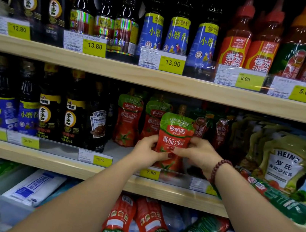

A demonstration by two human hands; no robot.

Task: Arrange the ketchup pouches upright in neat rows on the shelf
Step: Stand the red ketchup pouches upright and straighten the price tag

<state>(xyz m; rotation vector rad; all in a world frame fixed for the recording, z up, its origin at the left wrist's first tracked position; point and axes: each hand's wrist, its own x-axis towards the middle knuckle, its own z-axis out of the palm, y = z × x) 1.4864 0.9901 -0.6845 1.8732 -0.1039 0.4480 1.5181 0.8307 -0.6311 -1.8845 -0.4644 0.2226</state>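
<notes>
Ketchup pouches are the job here. In the head view, one red and green soft plastic ketchup pouch (175,133) is held up in both hands. The left hand (147,147) grips its left side with curled fingers. The right hand (200,153), with a dark red bead bracelet (220,168) on the wrist, grips its right side. The pouch is upright, at the front of the pale wooden middle shelf (80,166), just above a yellow price tag (150,172) that says 7.90. I cannot tell if its bottom touches the shelf yet.

Behind it and to the left, two standing red and green pouches (127,121) are side by side. More red pouches stand further back on the right, but it is dark there and hard to see.

I think the step in hand is setting this pouch down at the front of a row. Next, the hands need to put it flat on its bottom and line it up with the ones behind. Then they should let go slowly, because a soft pouch can flop over.

A long green and red pouch (282,202) lies flat on the shelf edge by the right arm. It looks like it needs standing up too.

This is a shop. Tall dark sauce bottles (71,117) stand to the left, and olive-green Heinz pouches (285,163) to the right. The top shelf has red squeeze bottles (238,39). The bottom shelf has red pouches lying down (152,228).
</notes>
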